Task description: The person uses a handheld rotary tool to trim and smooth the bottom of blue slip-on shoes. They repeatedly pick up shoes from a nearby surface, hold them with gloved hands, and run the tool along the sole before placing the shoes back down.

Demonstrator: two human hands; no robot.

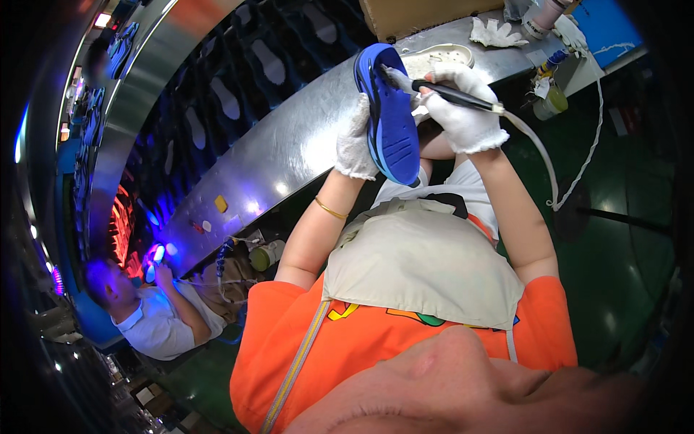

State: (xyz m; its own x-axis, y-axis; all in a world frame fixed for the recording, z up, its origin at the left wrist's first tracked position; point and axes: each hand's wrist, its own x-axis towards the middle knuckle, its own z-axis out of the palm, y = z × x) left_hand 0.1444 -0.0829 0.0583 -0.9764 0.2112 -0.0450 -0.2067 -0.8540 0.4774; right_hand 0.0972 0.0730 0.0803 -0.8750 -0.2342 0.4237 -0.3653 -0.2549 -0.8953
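A blue shoe sole (396, 123) with a dark edge stands tilted upright above the bench edge. My gloved left hand (354, 142) grips it by its left side, with the thumb and fingers partly hidden. In my right hand (466, 116), whose white glove leaves some fingertips bare, is a brush (457, 95) with a black handle. Its pale bristle tip rests against the inner face of the sole near the upper end. A whitish hose (538, 142) runs from the handle's rear end down to the right.
Along the metal bench (296, 130) runs a dark conveyor with several grey insole shapes (269, 62). Behind my right hand lies a pale, oval shoe part (455, 53). A cardboard box (419, 16), white glove (497, 33) and jar (552, 101) are nearby. Another person (163, 318) works at left.
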